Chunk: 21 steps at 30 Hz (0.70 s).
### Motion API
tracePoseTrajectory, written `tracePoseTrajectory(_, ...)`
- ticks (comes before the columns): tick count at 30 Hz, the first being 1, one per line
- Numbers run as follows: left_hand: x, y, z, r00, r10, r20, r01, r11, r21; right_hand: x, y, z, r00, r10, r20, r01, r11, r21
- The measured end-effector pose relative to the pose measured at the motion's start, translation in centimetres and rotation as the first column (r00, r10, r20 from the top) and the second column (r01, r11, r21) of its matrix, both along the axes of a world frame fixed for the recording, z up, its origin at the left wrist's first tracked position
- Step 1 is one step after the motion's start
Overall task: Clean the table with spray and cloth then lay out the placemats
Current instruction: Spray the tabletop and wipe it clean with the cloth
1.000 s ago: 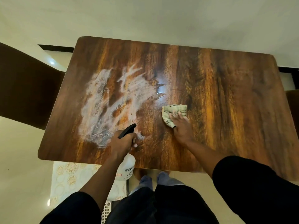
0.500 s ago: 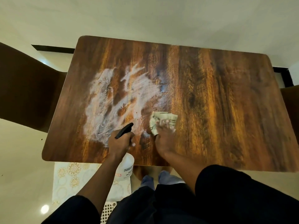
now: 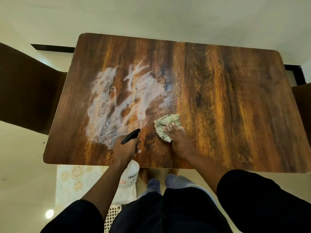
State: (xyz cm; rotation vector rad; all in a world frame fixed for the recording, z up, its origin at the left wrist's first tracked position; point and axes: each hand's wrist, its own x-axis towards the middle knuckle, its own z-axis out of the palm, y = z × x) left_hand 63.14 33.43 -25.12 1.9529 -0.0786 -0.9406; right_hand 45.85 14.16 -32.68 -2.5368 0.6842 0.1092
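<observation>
A brown wooden table (image 3: 227,91) fills the view, with a white smear of foam (image 3: 121,105) across its left half. My left hand (image 3: 125,148) grips a white spray bottle (image 3: 130,175) by its black nozzle head, held at the table's near edge. My right hand (image 3: 180,140) presses flat, fingers straight, on a crumpled beige cloth (image 3: 165,125) lying on the table just right of the foam.
Patterned cream placemats (image 3: 75,180) lie below the table's near edge at the left, with a white lattice mat (image 3: 112,216) beneath them. Dark chairs stand at the left (image 3: 25,91) and the right (image 3: 303,105). My legs and feet (image 3: 168,182) are at the near edge.
My right hand slid the cloth left toward the foam, then back a little to the right and further away. The left hand with the bottle stayed in place.
</observation>
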Motion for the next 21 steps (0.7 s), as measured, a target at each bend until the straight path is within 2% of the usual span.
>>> tracePoseTrajectory(4, -1.4, -0.8, -0.1, 1.0, 0.002, 0.001, -0.002, 0.999, 0.042, -4.0, -4.3, 0.5, 0.964, -0.254, -0.082, 0.249, 0.967, -0.058)
tracePoseTrajectory(8, -2.8, -1.9, 0.3, 1.0, 0.011, -0.009, -0.01, 0.998, 0.063, -6.0, -4.0, -0.1, 0.837, -0.536, -0.108, 0.528, 0.844, -0.096)
tracePoseTrajectory(12, -4.3, -3.1, 0.8, 1.0, 0.015, 0.009, -0.016, 0.998, 0.063, -4.1, -1.0, -0.6, 0.728, -0.679, -0.09, 0.674, 0.734, -0.087)
tracePoseTrajectory(13, -4.7, -3.4, 0.8, 1.0, 0.02, 0.009, -0.021, 0.998, 0.059, -3.7, -0.3, -0.7, 0.734, -0.674, -0.084, 0.67, 0.739, -0.07)
tracePoseTrajectory(15, -5.4, -3.8, 0.7, 0.999, 0.048, 0.016, -0.049, 0.997, 0.062, -3.4, 1.0, -1.0, 0.813, -0.579, -0.063, 0.576, 0.815, -0.059)
tracePoseTrajectory(18, -6.4, -4.0, 0.6, 0.992, 0.127, 0.02, -0.128, 0.989, 0.068, -3.1, 3.2, -1.0, 0.946, -0.324, -0.026, 0.322, 0.945, -0.047)
tracePoseTrajectory(21, -7.3, -3.4, 0.4, 0.97, 0.24, 0.03, -0.242, 0.966, 0.091, -1.7, 4.3, -1.3, 0.997, -0.059, 0.042, 0.06, 0.998, -0.015)
